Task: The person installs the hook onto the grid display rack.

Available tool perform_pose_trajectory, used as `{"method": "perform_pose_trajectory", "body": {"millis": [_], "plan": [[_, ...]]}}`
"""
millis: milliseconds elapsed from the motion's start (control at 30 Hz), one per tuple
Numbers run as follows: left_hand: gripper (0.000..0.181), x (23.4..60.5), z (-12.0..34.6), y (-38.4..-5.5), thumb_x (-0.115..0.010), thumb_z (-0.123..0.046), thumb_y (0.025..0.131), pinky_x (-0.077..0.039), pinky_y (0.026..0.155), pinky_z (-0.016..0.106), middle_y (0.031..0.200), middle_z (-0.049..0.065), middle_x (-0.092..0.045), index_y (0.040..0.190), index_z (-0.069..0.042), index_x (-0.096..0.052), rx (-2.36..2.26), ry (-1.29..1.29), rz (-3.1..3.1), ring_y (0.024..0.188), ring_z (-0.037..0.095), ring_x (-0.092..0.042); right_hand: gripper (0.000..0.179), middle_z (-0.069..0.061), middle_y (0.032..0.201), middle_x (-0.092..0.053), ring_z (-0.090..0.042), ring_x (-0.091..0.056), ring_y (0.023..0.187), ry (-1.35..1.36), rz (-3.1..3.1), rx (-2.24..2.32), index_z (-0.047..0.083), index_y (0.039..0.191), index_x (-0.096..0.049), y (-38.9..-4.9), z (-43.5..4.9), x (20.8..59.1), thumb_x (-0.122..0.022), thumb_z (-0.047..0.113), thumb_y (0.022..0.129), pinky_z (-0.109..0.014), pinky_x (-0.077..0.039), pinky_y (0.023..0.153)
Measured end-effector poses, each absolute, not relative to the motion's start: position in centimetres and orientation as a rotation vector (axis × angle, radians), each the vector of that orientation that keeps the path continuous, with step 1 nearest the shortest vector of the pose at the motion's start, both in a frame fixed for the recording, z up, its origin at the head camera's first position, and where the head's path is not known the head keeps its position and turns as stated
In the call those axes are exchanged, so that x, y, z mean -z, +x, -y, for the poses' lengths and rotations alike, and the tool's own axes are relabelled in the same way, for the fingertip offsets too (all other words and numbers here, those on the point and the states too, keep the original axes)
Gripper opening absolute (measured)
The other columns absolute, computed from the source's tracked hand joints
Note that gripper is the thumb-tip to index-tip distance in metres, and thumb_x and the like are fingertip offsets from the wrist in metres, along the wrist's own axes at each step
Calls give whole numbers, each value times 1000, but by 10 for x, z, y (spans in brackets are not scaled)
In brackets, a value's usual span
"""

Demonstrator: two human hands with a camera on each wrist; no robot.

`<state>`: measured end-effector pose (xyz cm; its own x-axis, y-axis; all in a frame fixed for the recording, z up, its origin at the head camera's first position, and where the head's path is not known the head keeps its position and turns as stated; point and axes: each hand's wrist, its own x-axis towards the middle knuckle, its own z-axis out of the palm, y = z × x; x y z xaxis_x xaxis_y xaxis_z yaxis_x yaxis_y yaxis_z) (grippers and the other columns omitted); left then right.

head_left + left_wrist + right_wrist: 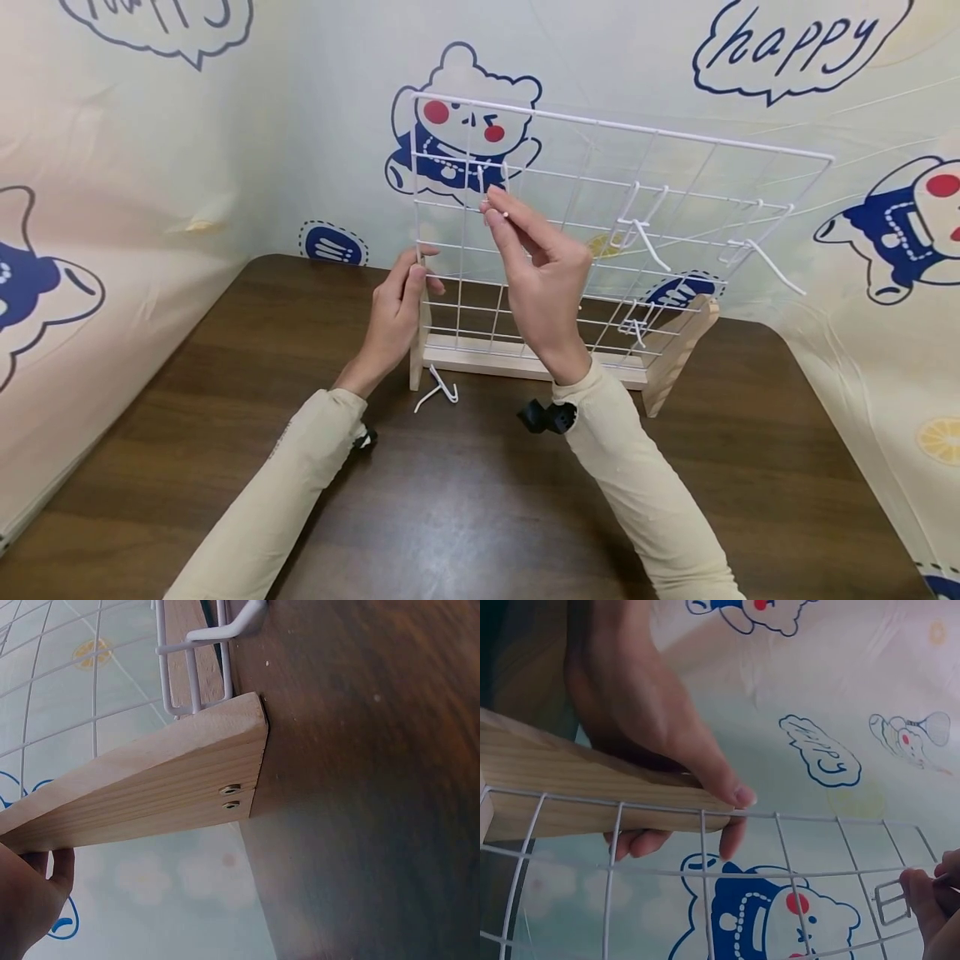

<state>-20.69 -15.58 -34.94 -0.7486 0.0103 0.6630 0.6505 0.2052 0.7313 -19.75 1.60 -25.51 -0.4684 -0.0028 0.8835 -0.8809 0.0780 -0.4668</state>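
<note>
A white wire grid rack (622,127) on a wooden base (480,357) stands on the table. My left hand (390,308) grips the upper end of its left wooden side post (150,780), thumb on one side and fingers on the other. My right hand (551,292) pinches a white wire hook (892,901) between thumb and fingertips, up against the grid's upper left. Whether that hook is seated on the wires I cannot tell. Another white hook (444,387) lies loose on the table near the post's foot.
Toward the grid's right hang white hooks: an upper one (651,246), one by the right edge (776,267) and a lower one (637,333). A wooden post (678,354) supports the right side. Behind the brown table (450,517) is a printed cloth (315,125).
</note>
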Motion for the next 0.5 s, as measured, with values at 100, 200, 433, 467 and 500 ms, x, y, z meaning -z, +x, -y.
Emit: {"method": "perform_pose_trajectory", "body": {"millis": [100,200,433,467,500], "plan": [[29,349,156,-207,-37,-4,107,-46,85,55,90,29,-64,130,4,-53,1582,-613,1958,88,44,-64,23,-23,105,-72,-28,-73,96,908,1561,-1550,-11,114,-69,-198,-16,251,-66,-2,93,-37,-56,85],[29,349,156,-206,-37,-4,107,-46,86,41,90,31,-64,131,3,-53,1583,-609,1960,89,44,-64,22,-22,104,-73,-29,-73,92,884,1534,-1601,-10,113,-71,-198,-14,245,-67,-3,92,-39,-56,83],[30,349,155,-206,-36,-5,108,-45,85,57,90,31,-63,131,5,-52,1593,-610,1956,89,46,-63,20,-21,107,-72,-24,-73,97,851,1566,-1559,-9,108,-73,-201,-11,245,-71,-2,89,-35,-56,84],[29,349,155,-206,-36,-5,108,-44,84,59,90,31,-63,131,5,-52,1593,-610,1959,89,46,-63,20,-21,109,-72,-24,-72,101,863,1584,-1521,-9,108,-72,-201,-11,247,-71,-2,89,-34,-56,85],[29,350,155,-207,-36,-5,108,-45,85,58,90,30,-64,131,4,-52,1592,-606,1963,89,46,-63,21,-21,111,-71,-23,-71,103,872,1607,-1476,-9,109,-72,-200,-10,250,-71,-1,90,-33,-55,87]]}}
